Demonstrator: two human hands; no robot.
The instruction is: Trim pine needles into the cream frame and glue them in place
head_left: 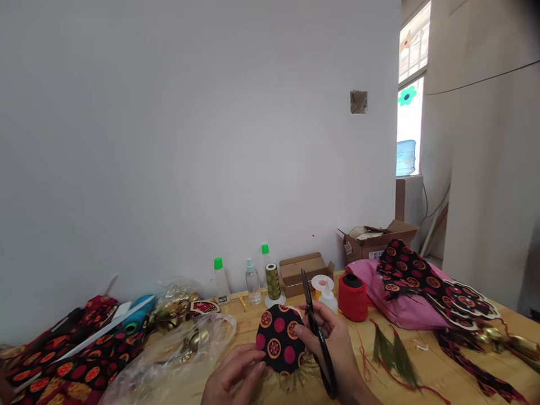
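A rounded black fabric piece [277, 337] with pink dots and orange ring patterns is held up over the table. My left hand [236, 374] pinches its lower left edge between thumb and fingers. At its right side, my right hand [333, 343] presses the thumb on the cloth and also grips black scissors [311, 318], blades pointing up. Whether the blades are parted is hard to tell. Thin greenish threads [291, 382] hang beneath the fabric piece. Nearby on the right lie green tassels [394, 351] with red cords.
Behind my hands stand a green thread cone [272, 282], a spray bottle [252, 284], a red yarn spool [353, 298] and a cardboard box [304, 273]. Plastic bags with brass bells [196, 340] and patterned cloth [50, 351] lie left. A pink bag [400, 309] lies right. A wall closes off the back.
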